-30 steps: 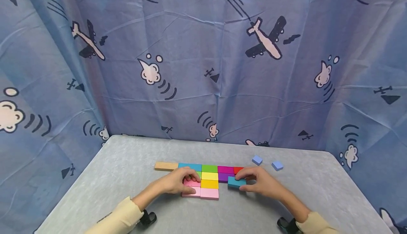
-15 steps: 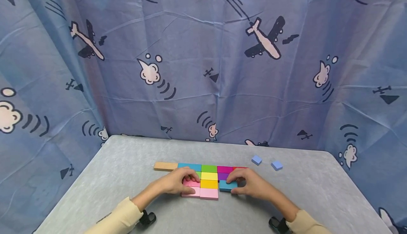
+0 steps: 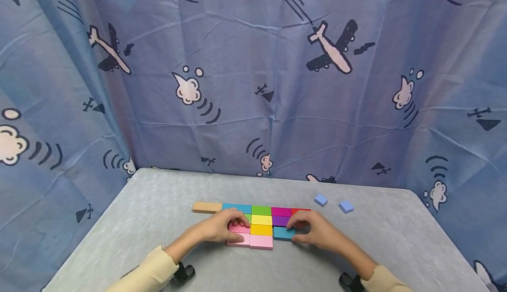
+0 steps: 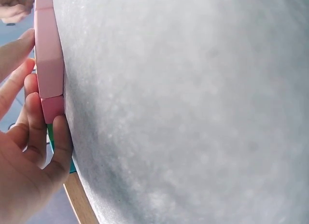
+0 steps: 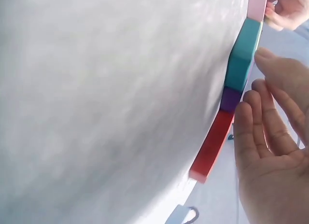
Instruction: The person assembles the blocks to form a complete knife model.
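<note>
Flat colored blocks lie edge to edge in rows on the grey table. My left hand rests over the left end, its fingertips on the darker pink block and its thumb on the light pink block. At the right side lies a teal block, beside the orange-yellow block and below the purple block. My right hand is at the teal block's right end, thumb and fingertips right at its corners. In the right wrist view its fingers are relaxed and spread.
Along the back row run a wooden block, a blue block, a green block, a magenta block and a red block. Two small blue tiles lie apart, back right. A patterned curtain hangs behind the table.
The teal block has moved left and nearer, to the orange-yellow block's side. My right hand went with it, then drew back to its right end. My left hand stays put.
</note>
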A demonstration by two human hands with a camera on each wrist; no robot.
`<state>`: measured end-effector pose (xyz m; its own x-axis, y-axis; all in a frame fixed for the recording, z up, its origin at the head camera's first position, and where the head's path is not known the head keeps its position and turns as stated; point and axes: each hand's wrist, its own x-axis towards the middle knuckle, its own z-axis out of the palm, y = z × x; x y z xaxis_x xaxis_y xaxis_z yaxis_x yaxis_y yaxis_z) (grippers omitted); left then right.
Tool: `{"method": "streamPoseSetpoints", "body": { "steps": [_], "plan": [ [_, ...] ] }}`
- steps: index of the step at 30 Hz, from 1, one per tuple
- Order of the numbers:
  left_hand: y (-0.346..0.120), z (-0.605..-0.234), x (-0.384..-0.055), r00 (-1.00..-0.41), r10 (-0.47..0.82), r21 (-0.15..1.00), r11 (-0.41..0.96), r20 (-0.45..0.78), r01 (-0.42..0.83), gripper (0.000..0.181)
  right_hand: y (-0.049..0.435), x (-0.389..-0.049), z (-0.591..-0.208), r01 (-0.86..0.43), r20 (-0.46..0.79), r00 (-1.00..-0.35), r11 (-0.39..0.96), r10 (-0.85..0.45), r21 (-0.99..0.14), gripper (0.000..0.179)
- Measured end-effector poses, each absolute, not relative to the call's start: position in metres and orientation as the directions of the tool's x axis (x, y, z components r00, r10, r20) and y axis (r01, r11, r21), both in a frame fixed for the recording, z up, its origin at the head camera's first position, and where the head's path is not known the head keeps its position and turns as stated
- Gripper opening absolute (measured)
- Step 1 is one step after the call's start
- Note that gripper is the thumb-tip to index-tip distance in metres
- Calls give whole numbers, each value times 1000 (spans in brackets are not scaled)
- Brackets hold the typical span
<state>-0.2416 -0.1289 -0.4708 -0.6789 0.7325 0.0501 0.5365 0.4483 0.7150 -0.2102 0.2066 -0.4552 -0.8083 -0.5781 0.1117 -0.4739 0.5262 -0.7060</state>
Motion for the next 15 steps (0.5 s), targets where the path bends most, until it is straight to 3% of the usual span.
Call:
{"method": "streamPoseSetpoints", "body": {
  "steps": [15],
  "plan": [
    [-130, -471, -242, -681, 731, 710, 454, 49, 539, 28, 207, -211, -457, -417, 62, -841, 571, -537, -707, 22]
  ]
}}
